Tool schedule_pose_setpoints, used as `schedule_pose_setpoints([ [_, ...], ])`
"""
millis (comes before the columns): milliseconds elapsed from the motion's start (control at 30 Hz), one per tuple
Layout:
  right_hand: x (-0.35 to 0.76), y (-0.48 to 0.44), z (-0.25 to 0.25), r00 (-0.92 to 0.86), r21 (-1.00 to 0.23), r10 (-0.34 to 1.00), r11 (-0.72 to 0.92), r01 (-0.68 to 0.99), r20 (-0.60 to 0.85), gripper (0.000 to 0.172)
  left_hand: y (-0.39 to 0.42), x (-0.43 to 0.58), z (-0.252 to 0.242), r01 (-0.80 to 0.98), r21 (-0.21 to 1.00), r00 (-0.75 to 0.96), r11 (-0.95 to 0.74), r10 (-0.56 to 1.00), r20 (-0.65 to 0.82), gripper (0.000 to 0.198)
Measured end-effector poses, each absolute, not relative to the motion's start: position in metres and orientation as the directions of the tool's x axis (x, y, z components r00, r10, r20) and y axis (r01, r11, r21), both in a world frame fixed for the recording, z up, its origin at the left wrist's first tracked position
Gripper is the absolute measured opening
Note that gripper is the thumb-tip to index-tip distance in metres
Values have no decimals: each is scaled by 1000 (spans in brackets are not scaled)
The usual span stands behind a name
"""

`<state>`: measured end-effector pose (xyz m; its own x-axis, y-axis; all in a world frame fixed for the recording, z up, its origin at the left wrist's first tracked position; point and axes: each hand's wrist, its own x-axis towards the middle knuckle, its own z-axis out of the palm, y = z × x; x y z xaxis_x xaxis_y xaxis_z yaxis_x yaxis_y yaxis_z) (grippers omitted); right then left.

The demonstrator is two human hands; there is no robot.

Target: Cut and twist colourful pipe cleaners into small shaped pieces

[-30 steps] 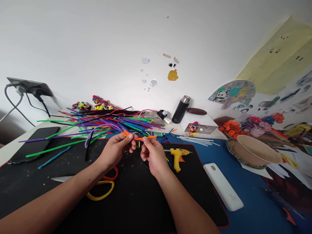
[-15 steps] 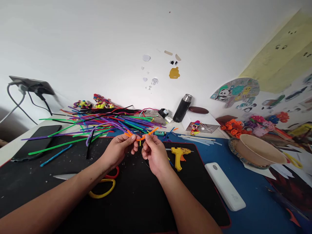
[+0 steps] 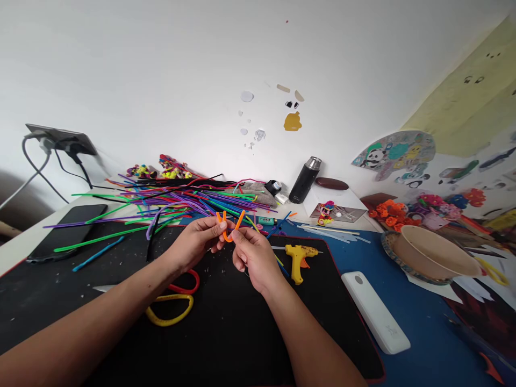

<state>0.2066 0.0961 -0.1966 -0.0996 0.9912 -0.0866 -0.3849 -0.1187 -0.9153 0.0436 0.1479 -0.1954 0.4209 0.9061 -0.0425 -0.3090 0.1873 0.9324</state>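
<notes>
Facing a white wall (image 3: 181,70) across a tabletop (image 3: 423,336) spread with a black mat (image 3: 242,344). Starting with a dark phone (image 3: 60,239) near the tabletop's left edge, then meeting a tangled pile of coloured pipe cleaners (image 3: 193,199) along the back edge and, nearer the front edge, half-hidden scissors (image 3: 176,296). Pinching, with thumb and fingertips of the left hand (image 3: 199,235) together, one side of an orange pipe cleaner (image 3: 239,220) above the mat, near its back edge. Seeing a U-like curve there, with two tips rising at the left side and one at the right, but not telling whether one strand or two. Clamping the other side between thumb and forefinger of the right hand (image 3: 255,253). Judging the work as only partway: counting a bend as formed already, and the loose tips as unjoined. Noticing, farther right, a yellow glue gun (image 3: 296,259) lying on the mat, a white oblong device (image 3: 377,312) beside the mat's right edge, and a bowl (image 3: 441,250) towards the tabletop's right.
</notes>
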Motion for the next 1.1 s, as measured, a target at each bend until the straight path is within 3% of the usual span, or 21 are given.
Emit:
schedule_pose_setpoints([
  [367,209,94,-198,-280,-915,958,-164,-368,-59,38,148,41,-191,-273,934,524,230,850,-56,39],
  [767,209,92,-191,-281,-903,955,-198,-382,-91,38,147,41,-189,-287,936,483,203,875,-41,32],
  [1100,207,94,-198,-245,-890,969,-150,-432,-44,34,155,42,-200,-340,903,436,263,895,-96,38],
])
